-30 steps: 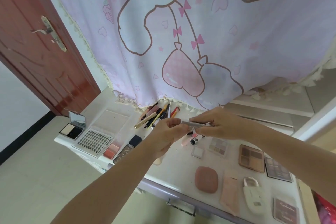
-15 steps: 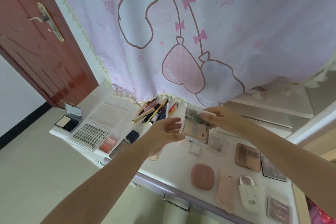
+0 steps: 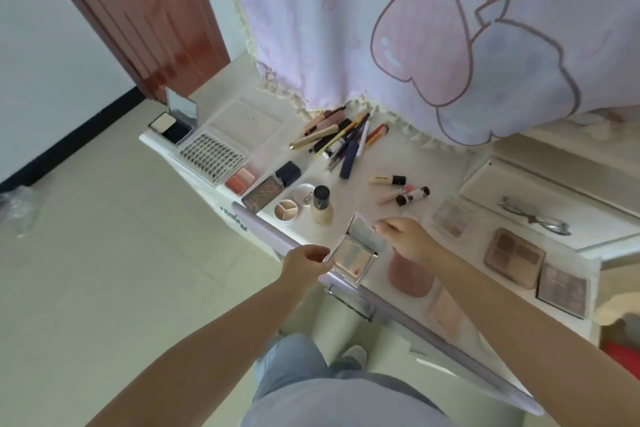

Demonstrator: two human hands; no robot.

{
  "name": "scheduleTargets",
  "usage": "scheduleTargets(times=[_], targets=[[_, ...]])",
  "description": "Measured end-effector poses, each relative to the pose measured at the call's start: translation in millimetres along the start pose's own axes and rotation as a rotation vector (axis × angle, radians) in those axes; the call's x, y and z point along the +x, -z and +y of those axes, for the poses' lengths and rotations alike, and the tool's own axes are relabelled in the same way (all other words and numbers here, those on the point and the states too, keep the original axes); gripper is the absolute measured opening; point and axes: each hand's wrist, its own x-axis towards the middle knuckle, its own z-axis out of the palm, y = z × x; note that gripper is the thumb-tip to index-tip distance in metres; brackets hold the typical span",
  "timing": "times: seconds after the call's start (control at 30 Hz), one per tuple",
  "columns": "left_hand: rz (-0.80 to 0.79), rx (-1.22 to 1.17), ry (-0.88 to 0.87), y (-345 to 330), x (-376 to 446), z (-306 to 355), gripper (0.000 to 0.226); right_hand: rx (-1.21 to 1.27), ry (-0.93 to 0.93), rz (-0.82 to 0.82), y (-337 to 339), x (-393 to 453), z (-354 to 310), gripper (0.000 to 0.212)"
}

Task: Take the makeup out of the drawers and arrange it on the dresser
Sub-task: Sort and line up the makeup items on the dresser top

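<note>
A home bedroom or dressing corner. A white dresser (image 3: 349, 166) strewn with makeup stood against a pink cartoon-print curtain (image 3: 415, 28), beside a reddish wooden door (image 3: 138, 10), white walls and a pale tiled floor (image 3: 104, 270).

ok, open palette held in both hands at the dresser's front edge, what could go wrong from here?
1. The open palette sits right at the dresser's front edge, pinched only at a corner by the left hand and at the lid by the right hand; a slip could drop it to the floor.
2. The foundation bottle stands upright just behind it; pushing the palette back could tip it.
3. The right forearm crosses over the pink compact and may nudge it.
</note>
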Motion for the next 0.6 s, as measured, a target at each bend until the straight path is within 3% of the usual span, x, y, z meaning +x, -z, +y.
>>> scheduleTargets(times=[0.23, 0.3, 0.4, 0.6], targets=[[0.097, 0.017, 0.023, -7, 8, -2, 0.022, -0.063, 0.136, -0.040, -7, 10, -7, 0.025], [0.120, 0.002, 0.027, -8, 10, -1, 0.020, -0.141, 0.205, -0.036, -7, 11, 1, 0.010], [0.138, 0.064, -0.008, -7, 13, -1, 0.019, -0.189, 0.202, 0.087, -6, 16, 11, 0.031], [0.164, 0.255, -0.083, -12, 16, 4, 0.021, -0.174, 0.197, 0.159, -7, 32, 6, 0.024]])
